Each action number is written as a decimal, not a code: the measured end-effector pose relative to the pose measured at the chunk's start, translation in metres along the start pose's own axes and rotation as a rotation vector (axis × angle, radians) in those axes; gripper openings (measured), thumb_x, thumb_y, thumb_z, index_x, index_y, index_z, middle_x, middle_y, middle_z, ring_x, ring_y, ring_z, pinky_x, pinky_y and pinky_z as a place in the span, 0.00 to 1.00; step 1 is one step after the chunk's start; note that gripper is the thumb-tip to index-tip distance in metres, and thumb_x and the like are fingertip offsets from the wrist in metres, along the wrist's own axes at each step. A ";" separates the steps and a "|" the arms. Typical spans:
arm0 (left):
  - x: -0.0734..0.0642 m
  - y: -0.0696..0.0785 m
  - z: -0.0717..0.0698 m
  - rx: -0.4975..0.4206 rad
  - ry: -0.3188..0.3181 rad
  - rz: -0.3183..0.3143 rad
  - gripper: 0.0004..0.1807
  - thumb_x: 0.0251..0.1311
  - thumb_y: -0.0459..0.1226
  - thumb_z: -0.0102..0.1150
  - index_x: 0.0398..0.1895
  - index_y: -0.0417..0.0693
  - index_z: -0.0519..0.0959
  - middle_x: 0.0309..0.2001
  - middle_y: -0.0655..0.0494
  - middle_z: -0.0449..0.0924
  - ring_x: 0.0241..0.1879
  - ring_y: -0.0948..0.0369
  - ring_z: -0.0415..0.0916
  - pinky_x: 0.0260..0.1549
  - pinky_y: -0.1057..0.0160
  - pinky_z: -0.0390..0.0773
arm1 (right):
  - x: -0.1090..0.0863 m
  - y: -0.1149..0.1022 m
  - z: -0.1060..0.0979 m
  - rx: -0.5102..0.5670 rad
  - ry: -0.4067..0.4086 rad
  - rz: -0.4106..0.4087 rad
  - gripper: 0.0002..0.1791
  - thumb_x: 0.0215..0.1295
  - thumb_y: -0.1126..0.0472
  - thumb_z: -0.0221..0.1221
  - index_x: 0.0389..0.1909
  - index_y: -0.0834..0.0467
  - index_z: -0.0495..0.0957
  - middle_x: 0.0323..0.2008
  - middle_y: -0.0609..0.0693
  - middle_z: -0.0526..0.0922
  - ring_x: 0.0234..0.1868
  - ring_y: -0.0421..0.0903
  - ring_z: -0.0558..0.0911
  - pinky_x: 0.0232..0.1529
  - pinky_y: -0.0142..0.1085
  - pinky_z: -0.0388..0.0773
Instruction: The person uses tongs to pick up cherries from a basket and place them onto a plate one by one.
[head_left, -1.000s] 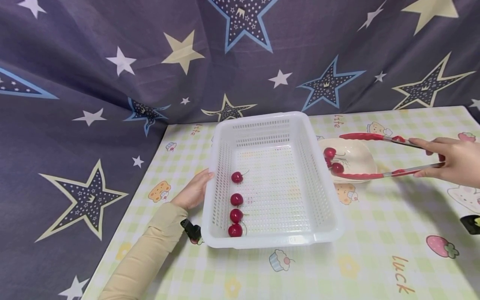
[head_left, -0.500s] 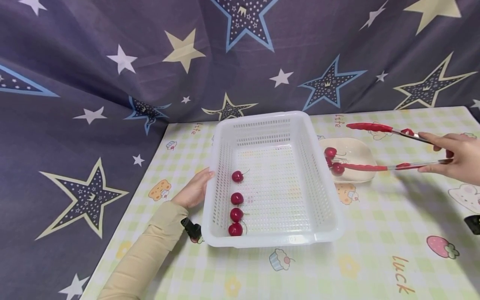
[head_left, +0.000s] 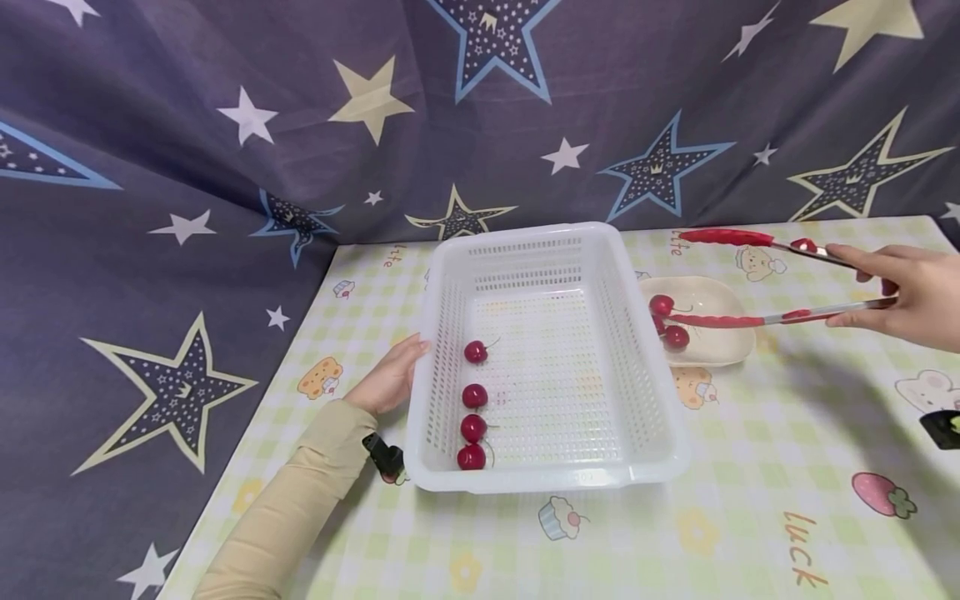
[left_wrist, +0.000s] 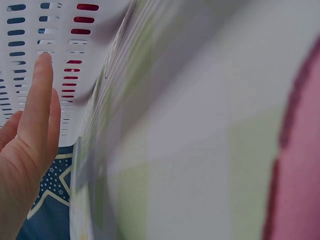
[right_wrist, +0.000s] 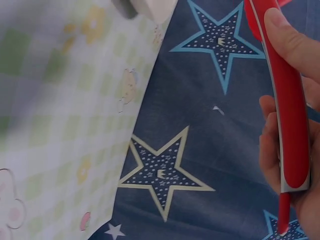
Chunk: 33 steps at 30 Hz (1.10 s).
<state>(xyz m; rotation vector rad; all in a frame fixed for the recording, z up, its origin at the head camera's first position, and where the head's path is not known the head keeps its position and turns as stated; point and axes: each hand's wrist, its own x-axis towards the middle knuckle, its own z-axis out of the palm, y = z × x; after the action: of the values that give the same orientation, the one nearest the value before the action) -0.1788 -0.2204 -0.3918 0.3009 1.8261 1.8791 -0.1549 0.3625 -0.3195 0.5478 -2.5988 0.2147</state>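
Observation:
My left hand [head_left: 390, 375] rests against the left side of a white perforated plastic basket [head_left: 547, 480]. In the left wrist view its fingers [left_wrist: 37, 105] reach straight along the slotted wall. Several red cherries [head_left: 472, 429] with stems lie along the left of the basket's floor. At the right, my right hand [head_left: 915, 292] grips metal tongs with wavy red tips [head_left: 716, 322]; the right wrist view shows their red handle [right_wrist: 292, 125] under the thumb. The tongs' arms are spread with nothing between them. One arm overlaps a cream bowl [head_left: 723, 350] holding a few cherries [head_left: 676, 337].
A green-and-white checked tablecloth [head_left: 622, 550] with cartoon prints covers the table. Behind and to the left hangs a dark blue curtain [head_left: 247, 192] with stars. The bowl stands close to the basket's right wall, partly behind its rim.
The spread tongs in my right hand have shifted up and away from the bowl's near edge, so the lower arm now crosses the bowl's middle. Left hand, basket and cherries have stayed put.

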 end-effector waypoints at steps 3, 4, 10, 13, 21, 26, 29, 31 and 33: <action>0.000 0.000 0.000 -0.002 -0.001 0.000 0.33 0.72 0.44 0.36 0.74 0.39 0.43 0.71 0.32 0.50 0.69 0.41 0.50 0.61 0.61 0.71 | 0.008 -0.008 -0.008 0.005 -0.002 -0.013 0.50 0.34 0.34 0.68 0.57 0.63 0.75 0.25 0.55 0.75 0.20 0.33 0.58 0.17 0.26 0.52; 0.000 0.000 0.000 -0.004 0.000 -0.001 0.33 0.72 0.43 0.35 0.74 0.39 0.43 0.70 0.32 0.50 0.70 0.41 0.50 0.61 0.61 0.70 | 0.009 -0.010 -0.009 0.002 -0.006 -0.012 0.50 0.35 0.33 0.67 0.57 0.62 0.75 0.26 0.55 0.75 0.20 0.32 0.58 0.17 0.26 0.52; 0.000 -0.001 0.000 -0.015 0.008 -0.003 0.32 0.72 0.43 0.35 0.74 0.38 0.44 0.70 0.31 0.50 0.70 0.41 0.50 0.61 0.61 0.70 | 0.016 -0.022 -0.013 -0.040 -0.031 0.000 0.49 0.26 0.44 0.76 0.56 0.61 0.75 0.28 0.53 0.77 0.20 0.31 0.60 0.15 0.29 0.55; 0.000 -0.001 0.000 -0.024 0.008 -0.002 0.33 0.72 0.43 0.35 0.74 0.38 0.43 0.70 0.31 0.50 0.69 0.41 0.51 0.61 0.61 0.71 | 0.019 -0.026 -0.013 -0.042 -0.036 -0.003 0.49 0.25 0.47 0.77 0.56 0.61 0.76 0.28 0.53 0.77 0.20 0.31 0.61 0.15 0.30 0.56; 0.001 -0.001 0.000 -0.005 0.010 -0.004 0.34 0.72 0.45 0.37 0.74 0.39 0.44 0.71 0.33 0.51 0.69 0.41 0.52 0.60 0.61 0.71 | 0.026 -0.026 -0.017 -0.004 0.040 -0.049 0.55 0.38 0.20 0.51 0.56 0.61 0.76 0.28 0.56 0.77 0.20 0.32 0.62 0.14 0.29 0.55; 0.001 0.000 0.000 -0.004 0.016 -0.001 0.33 0.72 0.44 0.36 0.74 0.39 0.45 0.70 0.32 0.51 0.69 0.41 0.52 0.60 0.62 0.72 | 0.030 -0.028 -0.022 0.024 0.066 -0.042 0.59 0.39 0.19 0.37 0.56 0.64 0.75 0.27 0.57 0.75 0.21 0.31 0.59 0.16 0.24 0.53; 0.001 0.000 0.000 -0.011 0.018 0.004 0.33 0.72 0.44 0.36 0.74 0.39 0.44 0.70 0.32 0.50 0.69 0.41 0.52 0.61 0.62 0.71 | 0.034 -0.031 -0.025 0.017 0.061 -0.038 0.58 0.39 0.20 0.37 0.57 0.63 0.75 0.28 0.57 0.75 0.21 0.32 0.59 0.16 0.25 0.53; 0.001 0.000 0.001 -0.010 0.020 0.004 0.33 0.71 0.44 0.36 0.74 0.39 0.44 0.71 0.32 0.50 0.69 0.41 0.51 0.61 0.62 0.70 | 0.036 -0.035 -0.027 0.003 0.048 -0.036 0.56 0.40 0.20 0.44 0.57 0.62 0.75 0.28 0.56 0.76 0.21 0.32 0.60 0.16 0.26 0.54; 0.001 -0.001 0.001 -0.009 0.020 0.004 0.33 0.71 0.44 0.36 0.74 0.39 0.44 0.71 0.33 0.50 0.70 0.41 0.51 0.61 0.61 0.70 | 0.039 -0.039 -0.029 -0.017 0.030 -0.029 0.52 0.40 0.24 0.56 0.57 0.62 0.75 0.29 0.55 0.77 0.20 0.33 0.62 0.15 0.28 0.54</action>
<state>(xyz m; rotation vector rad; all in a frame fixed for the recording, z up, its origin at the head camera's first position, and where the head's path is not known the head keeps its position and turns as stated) -0.1789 -0.2195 -0.3924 0.2834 1.8314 1.8987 -0.1584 0.3206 -0.2736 0.5719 -2.5599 0.1890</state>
